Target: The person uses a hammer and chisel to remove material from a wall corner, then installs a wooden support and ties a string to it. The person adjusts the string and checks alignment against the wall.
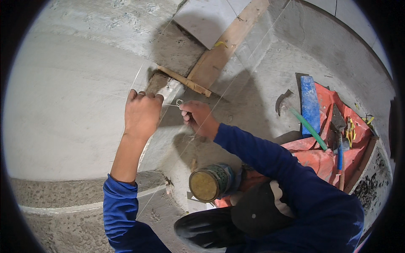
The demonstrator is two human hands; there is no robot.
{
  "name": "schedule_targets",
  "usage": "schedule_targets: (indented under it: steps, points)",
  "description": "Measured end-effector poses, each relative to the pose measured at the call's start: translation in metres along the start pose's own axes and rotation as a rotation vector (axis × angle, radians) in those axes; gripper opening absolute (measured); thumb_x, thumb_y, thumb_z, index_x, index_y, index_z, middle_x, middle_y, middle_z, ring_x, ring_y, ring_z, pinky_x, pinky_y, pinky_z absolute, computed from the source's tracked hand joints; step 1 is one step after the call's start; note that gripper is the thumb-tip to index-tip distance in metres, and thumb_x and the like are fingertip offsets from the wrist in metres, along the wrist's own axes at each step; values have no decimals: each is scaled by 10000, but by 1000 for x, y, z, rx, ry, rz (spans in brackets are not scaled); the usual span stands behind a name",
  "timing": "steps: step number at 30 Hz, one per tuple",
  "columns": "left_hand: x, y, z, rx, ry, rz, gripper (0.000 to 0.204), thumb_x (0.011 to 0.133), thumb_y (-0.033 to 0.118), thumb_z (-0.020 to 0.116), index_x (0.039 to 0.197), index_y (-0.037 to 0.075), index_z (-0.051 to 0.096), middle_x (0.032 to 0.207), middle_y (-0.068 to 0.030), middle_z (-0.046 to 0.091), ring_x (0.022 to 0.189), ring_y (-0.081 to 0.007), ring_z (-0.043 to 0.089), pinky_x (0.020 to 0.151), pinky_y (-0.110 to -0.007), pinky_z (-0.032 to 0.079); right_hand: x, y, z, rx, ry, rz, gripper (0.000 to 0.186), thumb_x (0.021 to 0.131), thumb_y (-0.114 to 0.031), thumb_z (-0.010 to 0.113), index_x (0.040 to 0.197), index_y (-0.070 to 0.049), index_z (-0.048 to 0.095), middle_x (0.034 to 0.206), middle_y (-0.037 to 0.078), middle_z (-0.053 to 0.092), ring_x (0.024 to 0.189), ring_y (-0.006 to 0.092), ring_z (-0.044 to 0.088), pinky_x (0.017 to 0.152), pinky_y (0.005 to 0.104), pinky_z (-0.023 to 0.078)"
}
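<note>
A thin white string runs between my two hands at the middle of the view. My left hand (142,113) has its fingers curled over this string, above the edge of a pale plastered surface (63,135). Just to its right, my right hand (197,116) pinches a small loop of white string (179,102) between thumb and forefinger. Other taut lines cross the work area diagonally. Beyond my hands a short wooden batten (185,81) lies across a longer board (221,46).
A can (203,186) lies below my hands, near my knee. At right, a red sheet (320,162) holds a blue float (310,105), a green-handled hammer (303,120), a trowel (337,118) and yellow clips (351,135). A tile (206,19) is at the top. Concrete walls curve round the right side.
</note>
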State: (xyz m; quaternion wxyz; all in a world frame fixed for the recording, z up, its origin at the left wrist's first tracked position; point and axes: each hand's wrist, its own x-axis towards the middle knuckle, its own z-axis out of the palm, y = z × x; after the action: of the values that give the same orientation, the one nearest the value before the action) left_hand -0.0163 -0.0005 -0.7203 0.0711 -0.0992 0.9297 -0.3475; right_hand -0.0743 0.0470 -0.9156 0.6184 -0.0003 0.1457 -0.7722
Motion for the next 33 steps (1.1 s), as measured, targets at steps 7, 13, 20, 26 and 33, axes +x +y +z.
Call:
schedule_targets:
  steps: [7,13,20,26,33]
  points:
    - [5,3,10,-62,-20,-27,116,718,21,606,810,85,634,745,-99,645,719,-252,658,812,-340,446,3,-5,-2,82,-7,9,85,867,-107,655,885,-44,601,745,1,532,592,77,474,524,235,386]
    - [2,2,16,-148,-109,-77,172,691,13,643,853,70,644,798,-116,664,764,-286,660,831,-368,460,12,0,-13,-33,-71,50,135,879,-151,665,859,-70,558,717,2,539,572,72,467,496,245,371]
    - [-20,-20,29,-197,-424,-287,184,685,13,676,860,69,673,872,-157,682,859,-310,669,809,-414,514,8,6,-51,-1288,-53,-588,291,877,-183,689,1112,-37,602,1005,100,618,863,160,593,658,274,496]
    - [-16,-33,31,-476,-366,-398,142,712,17,659,843,64,685,903,-175,680,891,-349,658,811,-433,531,9,14,-5,-998,-392,-574,699,804,-116,696,1424,-50,380,1332,186,522,1232,276,513,1000,396,451]
    - [-17,-29,18,-222,-327,-336,123,689,-32,680,774,54,658,934,-151,633,903,-339,643,789,-426,519,16,1,-9,-1513,-757,-448,856,773,-30,683,1506,-87,245,1418,239,436,1288,378,456,1029,458,421]
